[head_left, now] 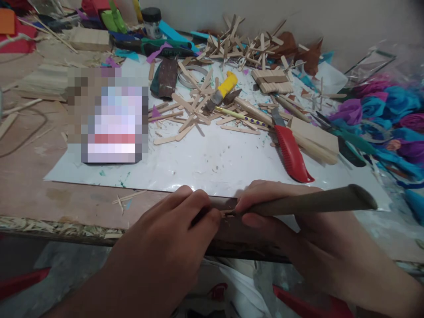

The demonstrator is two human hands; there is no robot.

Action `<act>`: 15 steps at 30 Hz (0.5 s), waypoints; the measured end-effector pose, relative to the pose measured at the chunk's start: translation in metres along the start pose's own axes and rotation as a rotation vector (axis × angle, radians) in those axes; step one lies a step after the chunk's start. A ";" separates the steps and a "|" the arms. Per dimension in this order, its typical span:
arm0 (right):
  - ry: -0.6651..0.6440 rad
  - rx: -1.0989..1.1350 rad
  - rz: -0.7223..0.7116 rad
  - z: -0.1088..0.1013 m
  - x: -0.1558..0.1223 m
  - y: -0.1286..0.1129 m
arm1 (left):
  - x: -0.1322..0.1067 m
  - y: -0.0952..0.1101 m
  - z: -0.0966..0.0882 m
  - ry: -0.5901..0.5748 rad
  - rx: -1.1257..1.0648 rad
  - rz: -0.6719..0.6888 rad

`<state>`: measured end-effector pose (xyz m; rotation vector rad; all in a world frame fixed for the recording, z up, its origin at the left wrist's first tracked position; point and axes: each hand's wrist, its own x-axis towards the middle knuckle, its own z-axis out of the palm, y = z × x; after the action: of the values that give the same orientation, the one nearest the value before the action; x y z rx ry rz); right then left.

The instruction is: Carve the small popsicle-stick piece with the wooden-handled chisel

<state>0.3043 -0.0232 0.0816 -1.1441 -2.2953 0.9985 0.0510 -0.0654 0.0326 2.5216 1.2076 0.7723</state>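
Note:
My right hand (308, 243) is closed round the thick greyish handle of a carving tool (318, 201). The tool slants down to the left, and its narrow metal tip meets a thin wooden stick (226, 213) at the table's front edge. My left hand (172, 234) presses that stick down with its fingers bent together, hiding most of it. The two hands are a short gap apart, with a few small shavings beside the tip. Just beyond my right hand lies a red utility knife (291, 154) with its blade pointing away.
A pixelated phone (114, 123) leans on a white sheet (192, 168). Past it lie craft sticks (232, 44), a yellow-handled tool (227, 86), a patterned pencil (245, 117), a wood block (314, 137) and green-handled scissors (351, 137). Crepe-paper roses (400, 106) are piled right.

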 end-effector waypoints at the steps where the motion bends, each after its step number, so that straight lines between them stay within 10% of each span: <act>1: -0.002 -0.016 -0.002 0.000 0.000 0.000 | -0.003 0.001 0.001 0.018 -0.005 -0.005; 15: 0.058 -0.146 -0.073 0.001 -0.001 -0.004 | -0.011 0.002 0.005 0.032 -0.018 -0.019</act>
<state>0.3023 -0.0264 0.0844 -1.1211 -2.3774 0.7722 0.0497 -0.0750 0.0259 2.4894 1.2273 0.8176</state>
